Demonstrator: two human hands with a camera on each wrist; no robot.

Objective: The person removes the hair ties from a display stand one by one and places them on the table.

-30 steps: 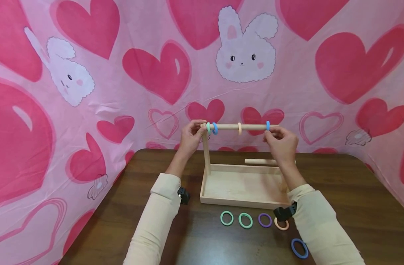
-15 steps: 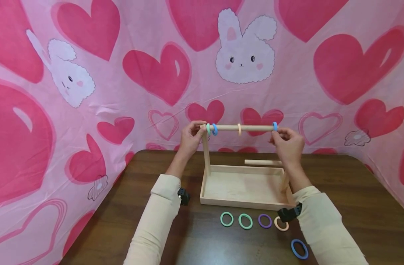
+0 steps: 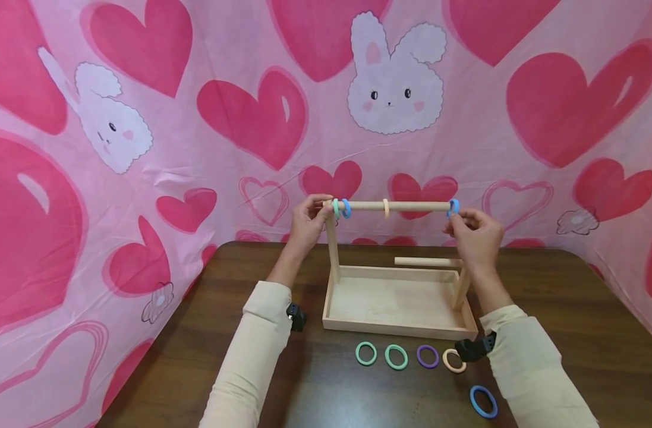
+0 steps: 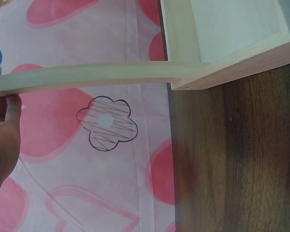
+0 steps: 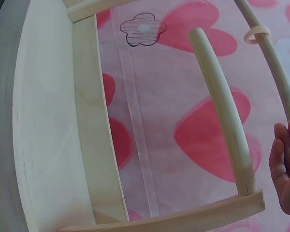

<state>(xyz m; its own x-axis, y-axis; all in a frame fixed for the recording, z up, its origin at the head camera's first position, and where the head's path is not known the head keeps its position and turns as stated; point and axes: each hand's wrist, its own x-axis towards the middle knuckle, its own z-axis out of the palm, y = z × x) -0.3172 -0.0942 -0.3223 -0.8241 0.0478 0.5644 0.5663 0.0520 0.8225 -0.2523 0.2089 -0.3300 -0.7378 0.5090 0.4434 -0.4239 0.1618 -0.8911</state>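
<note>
Your right hand [image 3: 478, 235] pinched a blue ring [image 3: 456, 205] by its lower edge, thumb and fingertips closed on it, at the right end of the top rod [image 3: 416, 206]. Could not tell whether the rod's tip sat inside that ring. Your left hand [image 3: 306, 223] gripped the rod's other end, thumb in front, closed on the corner where it met the tall post [image 3: 333, 249].

Hung round the rod: a green ring [image 3: 336, 208] and a second blue ring [image 3: 347, 208], just beside your left fingertips; a peach ring [image 3: 387, 208] about midway, well apart from them.

Below, the tray [image 3: 395, 328] on the brown table [image 3: 197, 356]. Low post [image 3: 461, 291] at its right end, lower rod [image 3: 427, 261] running left from it.

Lying before the tray, left to right: a second green ring [image 3: 366, 364], a third green ring [image 3: 397, 368], a purple ring [image 3: 429, 367], a second peach ring [image 3: 455, 371]. Nearer you, to the right, a third blue ring [image 3: 472, 401]. Heart-print cloth [image 3: 315, 137] behind.
</note>
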